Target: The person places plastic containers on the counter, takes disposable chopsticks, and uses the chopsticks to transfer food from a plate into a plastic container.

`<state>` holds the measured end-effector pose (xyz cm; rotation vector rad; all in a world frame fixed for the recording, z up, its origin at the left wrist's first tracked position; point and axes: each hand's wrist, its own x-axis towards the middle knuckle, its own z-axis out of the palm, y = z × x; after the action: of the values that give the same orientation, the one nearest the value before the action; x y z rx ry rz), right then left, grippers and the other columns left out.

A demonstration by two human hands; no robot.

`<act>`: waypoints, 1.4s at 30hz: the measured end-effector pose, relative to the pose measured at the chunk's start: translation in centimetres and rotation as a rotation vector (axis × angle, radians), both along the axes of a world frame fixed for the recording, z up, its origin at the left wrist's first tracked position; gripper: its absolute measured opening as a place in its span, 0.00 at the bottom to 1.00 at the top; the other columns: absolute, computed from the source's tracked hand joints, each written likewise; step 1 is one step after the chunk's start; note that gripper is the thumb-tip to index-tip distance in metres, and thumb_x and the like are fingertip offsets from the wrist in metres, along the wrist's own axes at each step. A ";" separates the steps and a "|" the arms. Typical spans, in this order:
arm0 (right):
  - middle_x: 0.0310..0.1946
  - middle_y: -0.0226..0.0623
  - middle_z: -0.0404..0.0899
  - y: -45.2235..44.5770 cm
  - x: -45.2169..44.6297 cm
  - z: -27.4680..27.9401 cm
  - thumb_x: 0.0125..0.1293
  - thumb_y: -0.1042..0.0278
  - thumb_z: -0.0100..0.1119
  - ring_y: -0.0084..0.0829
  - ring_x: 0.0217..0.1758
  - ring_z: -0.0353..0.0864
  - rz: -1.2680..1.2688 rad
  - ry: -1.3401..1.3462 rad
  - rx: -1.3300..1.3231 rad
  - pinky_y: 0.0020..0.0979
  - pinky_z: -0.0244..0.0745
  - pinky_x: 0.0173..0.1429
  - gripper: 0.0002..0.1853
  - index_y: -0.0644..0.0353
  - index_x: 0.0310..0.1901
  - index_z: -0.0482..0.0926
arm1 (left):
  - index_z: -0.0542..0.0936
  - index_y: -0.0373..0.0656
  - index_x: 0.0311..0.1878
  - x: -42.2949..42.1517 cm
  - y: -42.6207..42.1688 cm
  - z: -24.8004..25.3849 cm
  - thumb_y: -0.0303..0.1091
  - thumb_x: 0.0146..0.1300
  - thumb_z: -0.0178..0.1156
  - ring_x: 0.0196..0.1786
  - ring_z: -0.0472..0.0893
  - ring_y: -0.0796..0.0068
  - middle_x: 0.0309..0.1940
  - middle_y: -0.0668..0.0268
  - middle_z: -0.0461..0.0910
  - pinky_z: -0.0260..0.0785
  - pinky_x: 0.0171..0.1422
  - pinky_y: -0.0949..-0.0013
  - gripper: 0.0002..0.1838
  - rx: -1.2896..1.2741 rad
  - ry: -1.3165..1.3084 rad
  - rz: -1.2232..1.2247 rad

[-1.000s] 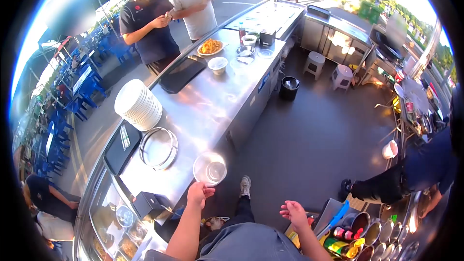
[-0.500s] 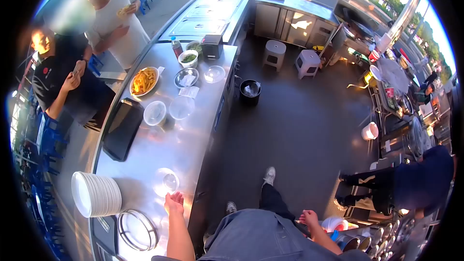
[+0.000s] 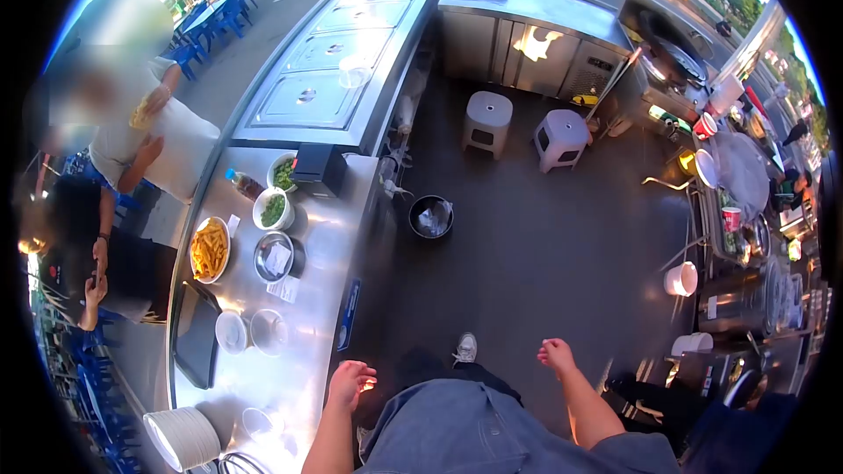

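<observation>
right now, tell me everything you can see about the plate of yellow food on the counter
The plate is white, round to oval as seen here, and heaped with yellow-orange strips that look like fries. It sits upright on the shiny metal counter, near the customer-side edge, between that edge and a metal bowl. A white slip lies close to its rim; whether they touch is unclear. No hand touches it.

A blue-grey cloth garment (image 3: 439,434) is worn over the front of the body, its surface marked by stitched seams and soft creases. The right arm is covered by a short, dark sleeve (image 3: 639,453); the forearms, left hand (image 3: 351,384) and right hand (image 3: 555,356) are left bare. Dark trousers (image 3: 488,377) and a whitish shoe (image 3: 465,348) are worn below.
</observation>
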<state>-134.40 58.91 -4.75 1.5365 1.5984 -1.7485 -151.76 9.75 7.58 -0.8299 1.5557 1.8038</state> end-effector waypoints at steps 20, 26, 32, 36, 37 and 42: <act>0.29 0.35 0.81 23.2 -24.4 -0.3 0.68 0.59 0.59 0.31 0.29 0.83 -0.193 -0.212 -0.031 0.32 0.77 0.31 0.12 0.55 0.46 0.76 | 0.69 0.37 0.57 -54.1 31.4 -5.1 0.35 0.62 0.64 0.33 0.79 0.75 0.38 0.60 0.78 0.72 0.33 0.73 0.23 -0.359 0.397 -0.149; 0.32 0.36 0.79 34.7 -38.1 -1.3 0.70 0.61 0.54 0.31 0.30 0.82 -0.105 -0.240 -0.095 0.31 0.79 0.32 0.10 0.59 0.45 0.74 | 0.64 0.36 0.68 -70.8 32.9 -3.2 0.47 0.50 0.69 0.63 0.73 0.51 0.62 0.44 0.68 0.67 0.64 0.57 0.44 -0.954 0.568 -0.144; 0.33 0.36 0.80 42.1 -52.6 2.2 0.70 0.63 0.55 0.29 0.30 0.81 -0.044 -0.084 -0.057 0.28 0.79 0.33 0.10 0.58 0.47 0.72 | 0.60 0.39 0.70 -80.9 34.3 0.8 0.50 0.50 0.70 0.66 0.68 0.48 0.65 0.46 0.65 0.63 0.69 0.54 0.47 -1.183 0.517 -0.243; 0.34 0.38 0.80 42.8 -57.6 2.4 0.70 0.63 0.55 0.30 0.32 0.82 -0.003 -0.123 -0.050 0.28 0.79 0.34 0.11 0.58 0.48 0.73 | 0.57 0.43 0.72 -87.1 34.1 0.4 0.50 0.49 0.72 0.65 0.67 0.44 0.65 0.46 0.63 0.63 0.68 0.52 0.51 -1.270 0.466 -0.281; 0.34 0.38 0.80 42.6 -58.1 2.6 0.70 0.62 0.56 0.30 0.33 0.82 0.025 -0.149 -0.050 0.29 0.79 0.35 0.12 0.59 0.49 0.73 | 0.57 0.45 0.73 -88.6 33.9 -0.1 0.50 0.49 0.72 0.66 0.66 0.44 0.66 0.46 0.62 0.63 0.68 0.50 0.51 -1.294 0.434 -0.292; 0.34 0.36 0.81 42.3 -60.8 3.3 0.70 0.62 0.56 0.29 0.31 0.82 0.080 -0.212 -0.003 0.28 0.78 0.32 0.12 0.59 0.48 0.74 | 0.56 0.49 0.73 -94.1 33.5 -2.7 0.51 0.48 0.72 0.68 0.62 0.44 0.68 0.47 0.58 0.63 0.65 0.43 0.52 -1.440 0.343 -0.347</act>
<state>-195.22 101.23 -1.48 1.5747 1.5295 -1.4909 -245.87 43.26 4.92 -0.7010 2.9767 0.3425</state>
